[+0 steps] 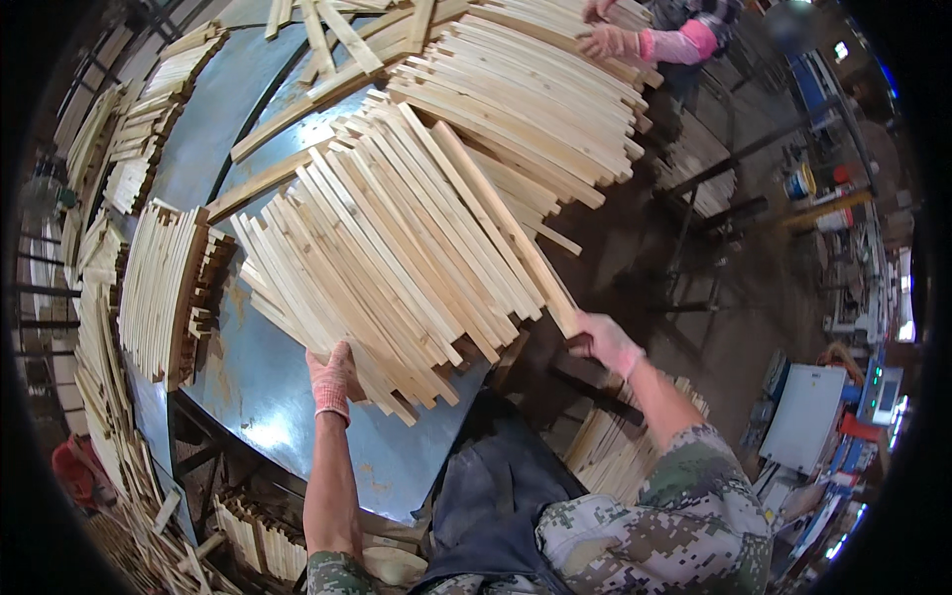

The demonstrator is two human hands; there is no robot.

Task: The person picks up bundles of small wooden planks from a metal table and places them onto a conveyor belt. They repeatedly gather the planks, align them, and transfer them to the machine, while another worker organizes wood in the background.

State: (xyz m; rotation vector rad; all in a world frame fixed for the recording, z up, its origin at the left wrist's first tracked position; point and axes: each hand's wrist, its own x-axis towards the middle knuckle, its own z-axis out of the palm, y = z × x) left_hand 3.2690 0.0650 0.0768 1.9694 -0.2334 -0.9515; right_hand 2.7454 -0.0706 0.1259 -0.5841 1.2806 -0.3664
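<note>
A big fan of pale wooden slats (397, 248) lies on a blue metal table (248, 377). My left hand (332, 377), in a pink glove, presses on the near ends of the slats at the fan's lower left. At the fan's right edge my right hand (603, 342), also gloved, grips the near end of one long slat (506, 223) that lies on top of the fan.
A second heap of slats (535, 94) lies farther back, where another person's gloved hands (610, 40) work. Stacks of slats (164, 288) line the table's left side and the floor below. A dark metal frame (714, 188) and a white box (803, 416) stand at the right.
</note>
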